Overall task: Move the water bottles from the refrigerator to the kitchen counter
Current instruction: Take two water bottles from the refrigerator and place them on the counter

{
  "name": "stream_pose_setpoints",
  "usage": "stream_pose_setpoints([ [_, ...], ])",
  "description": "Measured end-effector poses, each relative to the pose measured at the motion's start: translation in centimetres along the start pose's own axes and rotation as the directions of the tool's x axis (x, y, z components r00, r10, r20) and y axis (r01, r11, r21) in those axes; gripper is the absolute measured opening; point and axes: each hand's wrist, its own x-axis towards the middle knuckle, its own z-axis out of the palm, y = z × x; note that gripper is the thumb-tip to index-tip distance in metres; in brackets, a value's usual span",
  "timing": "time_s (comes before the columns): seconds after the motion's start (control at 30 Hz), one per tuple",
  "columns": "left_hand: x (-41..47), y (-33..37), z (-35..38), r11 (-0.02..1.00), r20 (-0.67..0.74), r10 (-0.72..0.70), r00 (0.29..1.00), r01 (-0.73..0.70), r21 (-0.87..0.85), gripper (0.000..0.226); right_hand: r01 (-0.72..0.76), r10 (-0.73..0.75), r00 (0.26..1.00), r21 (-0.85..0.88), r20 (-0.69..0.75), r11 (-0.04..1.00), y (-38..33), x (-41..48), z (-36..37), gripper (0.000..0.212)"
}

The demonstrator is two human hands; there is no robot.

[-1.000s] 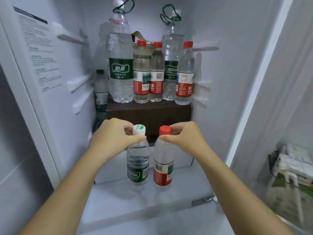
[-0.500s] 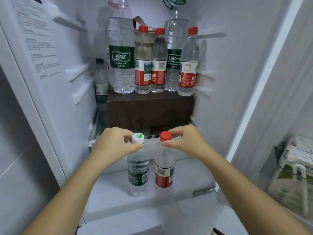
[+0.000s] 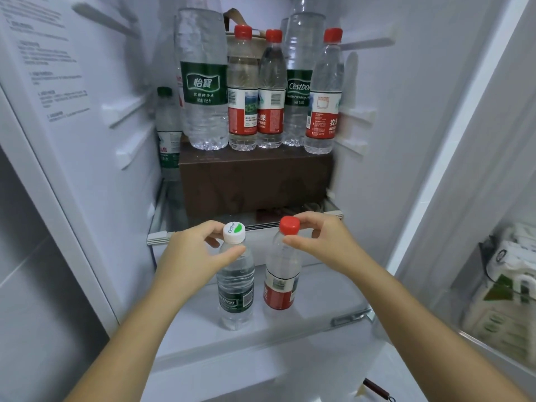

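Inside the open refrigerator, my left hand (image 3: 197, 250) pinches the neck of a small green-label bottle (image 3: 235, 288) just under its white cap. My right hand (image 3: 322, 242) pinches the red cap of a small red-label bottle (image 3: 280, 282). Both bottles hang upright side by side over the white lower shelf (image 3: 324, 294); whether they touch it I cannot tell. Higher up, several more bottles stand on a brown box (image 3: 255, 178): two big green-label ones (image 3: 203, 82) and three red-cap ones (image 3: 243, 91). Another green-cap bottle (image 3: 168, 134) stands at the left behind the box.
The fridge's left wall (image 3: 87, 111) carries shelf rails and a printed label. To the right, the open door's bin (image 3: 504, 288) holds white and green cartons. A small dark handle (image 3: 377, 387) lies low at the right.
Both hands with their bottles have drawn a little nearer and apart from each other, towards the shelf's front. The view has tilted down, so the upper bottles sit higher in frame.
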Motion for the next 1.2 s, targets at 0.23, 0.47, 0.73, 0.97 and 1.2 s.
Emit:
stream_pose_setpoints([
  [0.23,-2.1,-0.9,1.2,0.998,0.026,0.018,1.0,-0.016,-0.065,0.044,-0.005,0.004,1.0,-0.037,-0.021,0.999,2.7,-1.3,1.1,0.045],
  [0.47,-3.5,-3.4,2.8,0.994,0.197,-0.111,0.974,0.112,0.009,0.063,-0.069,0.12,0.957,-0.194,0.263,0.979,5.1,-2.1,2.5,0.061],
  [0.73,-3.7,-5.8,5.5,0.983,0.284,-0.181,0.941,0.177,0.04,0.051,-0.13,0.203,0.929,-0.242,0.308,0.962,8.1,-1.3,4.6,0.07],
  [0.97,-2.0,-7.2,6.0,0.981,0.303,-0.181,0.936,0.195,-0.015,0.05,-0.169,0.203,0.919,-0.127,0.337,0.977,8.5,0.1,4.5,0.056],
  [1.2,-2.9,-8.4,7.8,0.889,0.338,-0.198,0.92,0.314,-0.334,0.069,-0.248,0.191,0.939,0.178,0.285,0.952,10.0,-1.0,7.2,0.042],
])
